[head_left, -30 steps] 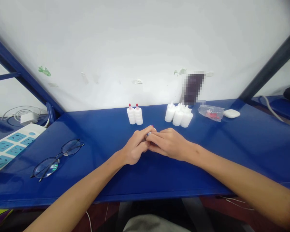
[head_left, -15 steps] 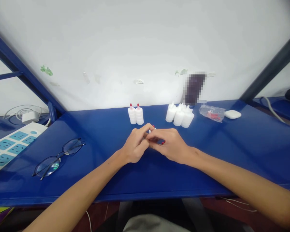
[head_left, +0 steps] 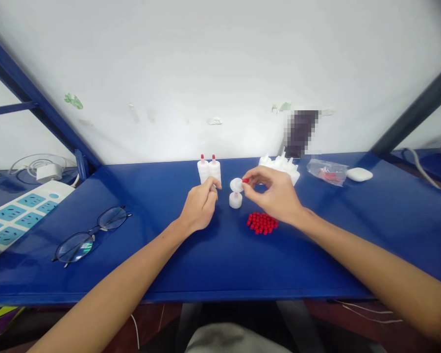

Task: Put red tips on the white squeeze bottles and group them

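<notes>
My right hand (head_left: 274, 191) pinches a small red cap (head_left: 246, 180) between thumb and forefinger. Right beside that pinch is a round white piece (head_left: 236, 185); whether the fingers touch it I cannot tell. Just below it is a short white cylinder (head_left: 235, 200) with a pinkish part on top. My left hand (head_left: 201, 203) is closed to the left of these, forefinger bent forward, its palm side hidden. Behind it stand two white squeeze bottles (head_left: 214, 170) with red tips. A cluster of red caps (head_left: 262, 223) lies below my right hand.
Several white bottles with pointed nozzles (head_left: 282, 161) stand behind my right hand, partly covered. Further right are a clear bag with red pieces (head_left: 328, 173) and a white mouse-shaped object (head_left: 359, 174). Glasses (head_left: 91, 235) and a power strip (head_left: 31, 211) lie left.
My hands have moved apart from each other. The red caps and white pieces between them have come into view, and a red cap shows in my right fingers. The view has shifted slightly.
</notes>
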`<state>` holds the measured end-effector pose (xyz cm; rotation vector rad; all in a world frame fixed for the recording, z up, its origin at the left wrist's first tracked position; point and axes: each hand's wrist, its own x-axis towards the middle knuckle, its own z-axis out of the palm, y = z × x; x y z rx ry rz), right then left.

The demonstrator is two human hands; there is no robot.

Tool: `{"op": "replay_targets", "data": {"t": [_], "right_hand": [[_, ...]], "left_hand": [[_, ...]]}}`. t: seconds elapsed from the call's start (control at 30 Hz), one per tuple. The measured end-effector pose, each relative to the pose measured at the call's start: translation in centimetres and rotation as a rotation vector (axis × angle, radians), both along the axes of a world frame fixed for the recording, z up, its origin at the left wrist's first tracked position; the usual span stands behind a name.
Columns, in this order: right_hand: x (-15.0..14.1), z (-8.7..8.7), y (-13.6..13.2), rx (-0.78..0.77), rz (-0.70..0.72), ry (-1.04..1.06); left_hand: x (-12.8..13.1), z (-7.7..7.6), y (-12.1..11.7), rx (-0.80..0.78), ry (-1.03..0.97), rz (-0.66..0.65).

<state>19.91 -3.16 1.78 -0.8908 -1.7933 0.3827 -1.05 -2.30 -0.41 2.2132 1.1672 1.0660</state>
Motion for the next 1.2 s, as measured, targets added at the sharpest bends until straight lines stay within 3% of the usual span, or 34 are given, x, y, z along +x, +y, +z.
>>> {"op": "replay_targets", "data": {"t": [0.07,0.2,0.5,0.87,1.03,1.2], "right_hand": [[0.2,-0.1,0.4,-0.037,-0.033,-0.034],[0.1,-0.3,0.6,-0.121,-0.013,-0.064],[0.0,-0.8,1.0,-0.184,0.023,-0.028],[-0.5,-1.2,1.3,-0.125,-0.006,-0.038],[-0.4,-0.9,0.6,0.003,-0.02,-0.047],[-0.9,-0.3,-1.0,0.238,0.022,-0.034]], "left_hand": [[-0.1,-0.1,0.2,-0.016,0.084,-0.043],[-0.1,0.0,0.2,-0.037,0.057,-0.103],[-0.1,-0.4,0.3,-0.159,0.045,-0.102],[-0.4,-0.8,0.8,-0.055,0.112,-0.137],[-0.4,-1.4,1.3,-0.093,-0.144,-0.093],[0.3,-0.3,0.9,-0.034,-0.501,0.019]]}}
